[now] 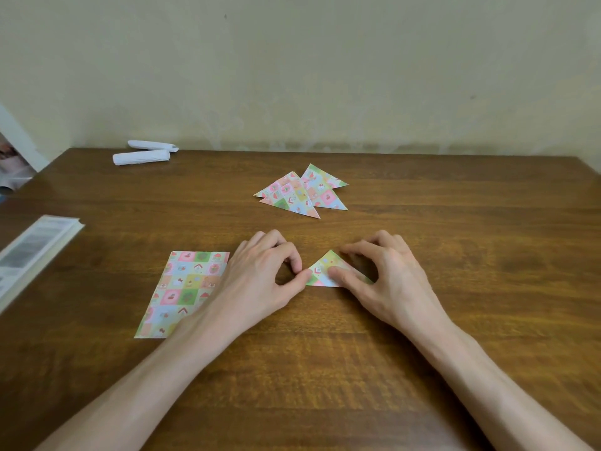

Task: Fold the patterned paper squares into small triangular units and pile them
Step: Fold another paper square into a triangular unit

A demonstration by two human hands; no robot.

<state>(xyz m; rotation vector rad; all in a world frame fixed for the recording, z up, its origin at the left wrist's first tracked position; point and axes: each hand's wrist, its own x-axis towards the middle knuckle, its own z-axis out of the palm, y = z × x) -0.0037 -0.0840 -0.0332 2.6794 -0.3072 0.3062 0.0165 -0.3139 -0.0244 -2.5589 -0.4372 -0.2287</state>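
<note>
– Paper triangle (320,271): where is it found?
– Just below the middle of the frame, flat on the wooden table (325,369), between the two hands. The pile of finished triangles (300,192) is seen above it, apart. The unfolded patterned sheets (185,291) lie at lower left, partly covered by the left wrist.
– How are the hands set?
– The right hand (387,275) is curled over the paper triangle, the thumb pressed on its face and the forefinger laid at its top point. The left hand (260,275) is curled too, its thumb tip met with the left corner. Whether that corner is pinched or only pressed cannot be told, as the view there is poor.
– How is it expected to handle?
– As very light and thin. It is likely to slide on the smooth wood unless held down. It should be made stiffer than a single sheet by the layered folds, yet a misplaced crease is not cleanly undone.
– Where should hold be taken?
– At a corner or along a folded edge, between thumb and forefinger, so that the layers are kept together.
</note>
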